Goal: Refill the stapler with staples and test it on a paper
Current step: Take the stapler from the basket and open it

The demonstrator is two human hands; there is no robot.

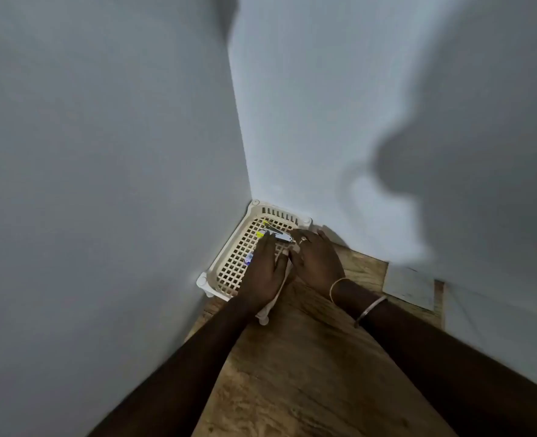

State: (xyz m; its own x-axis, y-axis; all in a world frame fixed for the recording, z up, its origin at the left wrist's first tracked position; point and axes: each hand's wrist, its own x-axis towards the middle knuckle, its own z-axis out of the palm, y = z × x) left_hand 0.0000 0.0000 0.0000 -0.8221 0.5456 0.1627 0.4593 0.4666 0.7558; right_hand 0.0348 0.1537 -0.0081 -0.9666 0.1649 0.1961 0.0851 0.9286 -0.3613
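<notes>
1. Two hands, the left hand [262, 272] and the right hand [319, 263], met over a cream lattice basket [229, 269] that stood in the corner of two pale walls [103, 152] on a wood-grain floor [292, 373].
2. The stapler [276, 235], yellow with a bare metal part, lay in the basket near its far rim.
3. The left hand lay flat, its fingers straight and the tips touching the stapler's yellow end.
4. The right hand, wearing a ring, reached the metal end with bent fingers; whether it gripped could not be told.
5. A small blue-and-white object [248, 258] lay just beside the left hand.
</notes>
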